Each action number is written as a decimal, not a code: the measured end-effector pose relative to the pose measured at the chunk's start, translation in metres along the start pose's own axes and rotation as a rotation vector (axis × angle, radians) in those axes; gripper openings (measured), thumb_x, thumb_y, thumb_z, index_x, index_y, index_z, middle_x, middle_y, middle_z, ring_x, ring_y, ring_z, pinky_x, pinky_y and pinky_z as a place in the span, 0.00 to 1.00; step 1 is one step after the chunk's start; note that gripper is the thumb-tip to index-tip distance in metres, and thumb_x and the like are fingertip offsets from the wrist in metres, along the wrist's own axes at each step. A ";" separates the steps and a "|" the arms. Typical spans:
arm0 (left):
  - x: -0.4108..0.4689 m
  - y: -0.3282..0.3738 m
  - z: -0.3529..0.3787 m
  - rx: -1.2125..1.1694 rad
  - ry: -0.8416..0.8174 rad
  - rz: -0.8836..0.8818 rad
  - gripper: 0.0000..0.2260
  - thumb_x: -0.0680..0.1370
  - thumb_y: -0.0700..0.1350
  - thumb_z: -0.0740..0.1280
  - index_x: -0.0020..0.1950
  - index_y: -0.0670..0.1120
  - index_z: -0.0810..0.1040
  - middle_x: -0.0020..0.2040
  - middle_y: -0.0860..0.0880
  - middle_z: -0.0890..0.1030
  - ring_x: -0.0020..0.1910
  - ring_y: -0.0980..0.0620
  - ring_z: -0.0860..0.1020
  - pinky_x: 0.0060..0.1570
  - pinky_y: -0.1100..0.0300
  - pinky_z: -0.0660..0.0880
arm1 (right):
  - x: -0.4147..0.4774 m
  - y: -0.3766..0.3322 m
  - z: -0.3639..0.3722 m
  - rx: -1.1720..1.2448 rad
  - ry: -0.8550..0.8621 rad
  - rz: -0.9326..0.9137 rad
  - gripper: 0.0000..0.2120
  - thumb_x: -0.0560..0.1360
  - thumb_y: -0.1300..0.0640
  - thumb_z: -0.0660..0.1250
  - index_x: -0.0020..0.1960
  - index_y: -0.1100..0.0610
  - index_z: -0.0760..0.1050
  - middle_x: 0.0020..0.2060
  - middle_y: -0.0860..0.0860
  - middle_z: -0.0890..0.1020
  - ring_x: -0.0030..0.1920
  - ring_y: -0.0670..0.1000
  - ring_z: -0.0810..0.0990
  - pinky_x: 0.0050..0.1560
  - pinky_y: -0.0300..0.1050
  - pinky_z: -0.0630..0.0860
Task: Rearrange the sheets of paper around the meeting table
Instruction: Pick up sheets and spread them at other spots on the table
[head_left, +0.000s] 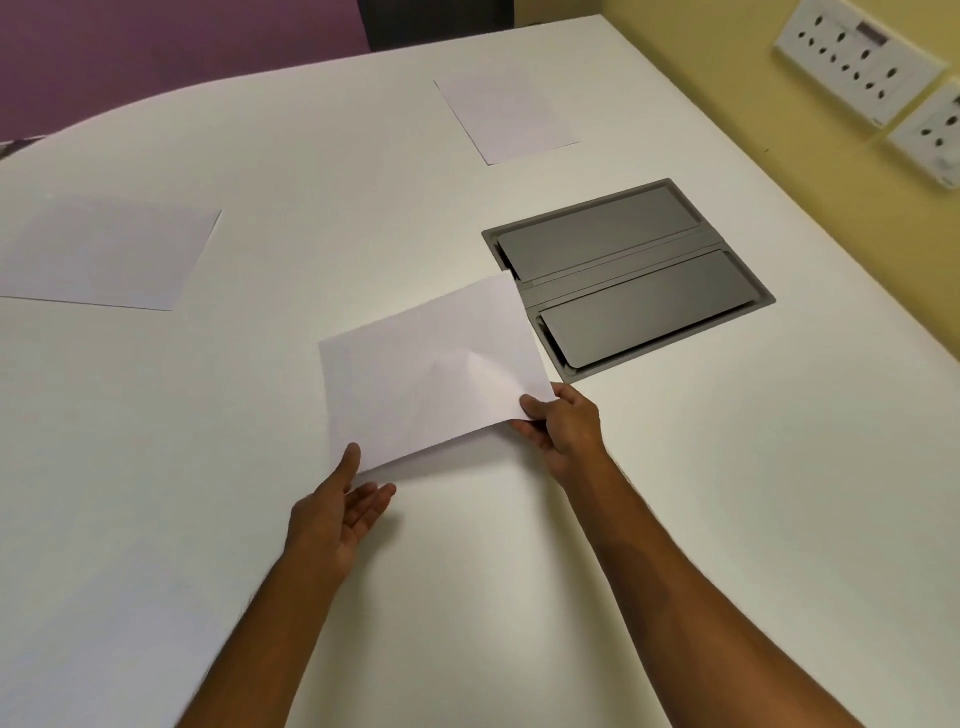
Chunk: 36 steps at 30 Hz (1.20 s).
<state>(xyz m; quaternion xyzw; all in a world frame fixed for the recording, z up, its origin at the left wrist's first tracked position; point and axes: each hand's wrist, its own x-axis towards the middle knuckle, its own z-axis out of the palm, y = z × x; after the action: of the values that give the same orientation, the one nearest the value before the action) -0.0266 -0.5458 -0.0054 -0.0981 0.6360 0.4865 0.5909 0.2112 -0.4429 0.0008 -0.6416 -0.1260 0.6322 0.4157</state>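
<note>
A white sheet of paper (426, 369) hangs slightly bent just above the white meeting table (208, 519), near its middle. My right hand (563, 431) pinches the sheet's near right corner between thumb and fingers. My left hand (337, 514) is at the near left corner, thumb on top of the edge and fingers spread underneath. A second sheet (104, 254) lies flat at the left. A third sheet (506, 117) lies flat at the far side of the table.
A grey recessed cable box (628, 275) with two shut flaps is set into the table right of the held sheet. A yellow wall with white socket panels (857, 62) runs along the right. A purple wall stands behind the table's far left.
</note>
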 end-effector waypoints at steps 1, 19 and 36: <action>-0.003 -0.001 -0.002 0.006 0.021 0.006 0.18 0.72 0.48 0.77 0.53 0.40 0.75 0.48 0.39 0.80 0.39 0.44 0.86 0.31 0.56 0.83 | -0.005 0.003 -0.009 0.031 -0.004 0.009 0.11 0.73 0.76 0.68 0.48 0.61 0.77 0.45 0.58 0.84 0.39 0.54 0.84 0.34 0.44 0.84; -0.060 -0.033 0.042 0.405 -0.233 0.367 0.13 0.80 0.40 0.68 0.65 0.39 0.77 0.48 0.42 0.84 0.38 0.50 0.87 0.39 0.62 0.83 | -0.105 0.032 -0.156 0.164 0.055 -0.135 0.09 0.78 0.60 0.71 0.56 0.62 0.80 0.48 0.53 0.86 0.44 0.50 0.85 0.42 0.45 0.82; -0.068 -0.171 0.189 0.781 -0.439 0.471 0.07 0.74 0.39 0.76 0.45 0.38 0.80 0.35 0.43 0.84 0.36 0.47 0.86 0.39 0.61 0.83 | -0.126 0.070 -0.347 0.223 0.588 -0.154 0.04 0.74 0.63 0.75 0.48 0.60 0.84 0.33 0.49 0.84 0.32 0.49 0.78 0.33 0.41 0.74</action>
<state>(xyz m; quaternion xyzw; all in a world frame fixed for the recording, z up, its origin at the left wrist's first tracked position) 0.2356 -0.5241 -0.0016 0.3809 0.6362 0.3415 0.5775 0.4825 -0.7031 -0.0084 -0.7358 0.0215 0.3963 0.5487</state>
